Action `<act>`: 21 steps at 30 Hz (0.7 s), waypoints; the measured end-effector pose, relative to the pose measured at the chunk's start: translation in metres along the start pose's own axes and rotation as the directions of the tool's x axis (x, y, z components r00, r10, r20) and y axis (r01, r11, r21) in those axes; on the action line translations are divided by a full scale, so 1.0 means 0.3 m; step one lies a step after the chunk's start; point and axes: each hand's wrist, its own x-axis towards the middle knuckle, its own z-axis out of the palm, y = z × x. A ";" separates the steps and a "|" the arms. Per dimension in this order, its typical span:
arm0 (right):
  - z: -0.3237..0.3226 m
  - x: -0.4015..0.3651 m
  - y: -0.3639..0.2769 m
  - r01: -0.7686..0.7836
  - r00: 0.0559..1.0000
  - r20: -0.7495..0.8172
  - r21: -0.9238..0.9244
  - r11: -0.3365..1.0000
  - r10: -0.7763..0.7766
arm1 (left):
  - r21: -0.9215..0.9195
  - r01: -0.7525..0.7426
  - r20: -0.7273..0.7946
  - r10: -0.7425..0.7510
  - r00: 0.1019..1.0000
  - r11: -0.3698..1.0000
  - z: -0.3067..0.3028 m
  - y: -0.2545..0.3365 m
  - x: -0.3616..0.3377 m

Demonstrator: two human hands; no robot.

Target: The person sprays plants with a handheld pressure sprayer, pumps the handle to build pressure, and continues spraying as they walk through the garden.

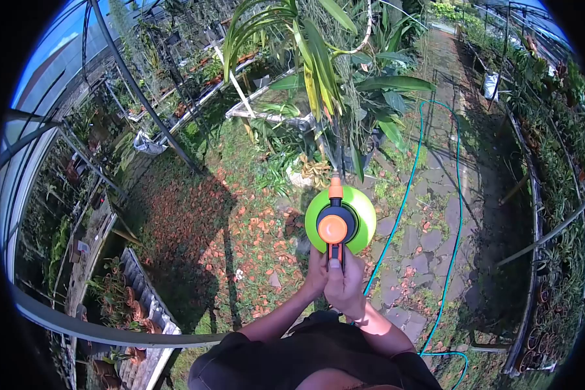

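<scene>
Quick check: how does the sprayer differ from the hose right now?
The sprayer is a round green body with an orange and dark head; the hose is a thin teal line. The sprayer is held up in the left hand and right hand, both closed on its handle; the hose lies untouched in a long loop on the stone path. Shared: both are brightly coloured.

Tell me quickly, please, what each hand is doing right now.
Left hand: closed, holding the green sprayer by its handle.
Right hand: closed, holding the same green sprayer.
</scene>
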 end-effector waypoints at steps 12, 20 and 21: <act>-0.283 -0.161 0.044 -0.161 0.985 0.086 0.160 0.974 0.149 | 0.054 0.027 -0.200 -0.016 0.980 0.998 0.303 -0.005 -0.141; -0.252 -0.191 0.025 -0.189 0.982 0.067 0.215 0.958 0.179 | 0.077 -0.023 -0.172 0.036 0.984 0.997 0.273 -0.022 -0.151; -0.223 -0.192 0.024 -0.194 0.979 0.093 0.198 0.961 0.179 | 0.077 -0.014 -0.180 0.028 0.983 0.997 0.243 -0.043 -0.168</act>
